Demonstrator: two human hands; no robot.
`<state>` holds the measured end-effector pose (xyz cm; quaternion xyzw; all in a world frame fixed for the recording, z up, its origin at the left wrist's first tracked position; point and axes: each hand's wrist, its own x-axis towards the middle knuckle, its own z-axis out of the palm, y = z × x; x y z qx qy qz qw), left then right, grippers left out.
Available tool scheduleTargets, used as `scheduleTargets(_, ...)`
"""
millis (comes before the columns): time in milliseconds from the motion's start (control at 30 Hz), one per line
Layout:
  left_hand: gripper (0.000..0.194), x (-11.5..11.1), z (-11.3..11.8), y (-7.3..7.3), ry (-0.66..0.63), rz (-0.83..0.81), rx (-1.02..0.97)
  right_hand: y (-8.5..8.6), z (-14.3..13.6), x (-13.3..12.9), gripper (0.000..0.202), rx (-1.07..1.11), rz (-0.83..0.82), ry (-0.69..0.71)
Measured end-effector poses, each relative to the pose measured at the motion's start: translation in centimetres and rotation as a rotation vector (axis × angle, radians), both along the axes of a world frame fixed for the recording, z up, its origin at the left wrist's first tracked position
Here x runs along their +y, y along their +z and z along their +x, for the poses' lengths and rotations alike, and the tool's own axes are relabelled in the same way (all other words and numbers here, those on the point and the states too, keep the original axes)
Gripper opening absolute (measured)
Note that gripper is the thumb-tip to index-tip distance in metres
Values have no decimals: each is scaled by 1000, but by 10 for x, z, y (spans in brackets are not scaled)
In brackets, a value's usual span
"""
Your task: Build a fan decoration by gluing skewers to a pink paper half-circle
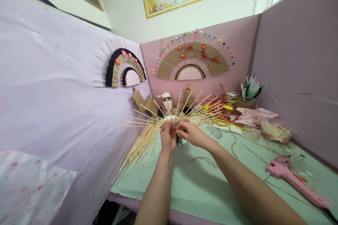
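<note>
Both hands are at a half-round fan frame, whose thin wooden sticks spread outward above the table. My left hand is closed on the inner edge of the frame, thumb and fingers pressed together. Beside it, my right hand pinches what looks like a thin strand of twine at the same edge. The exact grip is partly hidden by the fingers. A black tassel-like bundle shows below the hands. Loose twine trails on the table to the right.
Many loose sticks lie at the left. A pink glue gun rests at the right, near a plastic bag. Coloured pipe cleaners and a white bottle stand behind. Two finished fans, one with coloured beads, hang on the partitions.
</note>
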<state>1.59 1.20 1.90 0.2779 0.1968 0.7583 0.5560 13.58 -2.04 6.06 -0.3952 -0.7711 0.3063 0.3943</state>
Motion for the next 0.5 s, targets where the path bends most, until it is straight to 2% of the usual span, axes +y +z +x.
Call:
scheduleTargets(233, 19, 3, -9, 6, 71, -60, -100, 17, 24, -4, 24, 71, -185, 129)
scheduleTargets(500, 25, 2, -12, 9, 140, -53, -112, 45, 62, -25, 34, 183, -204, 151)
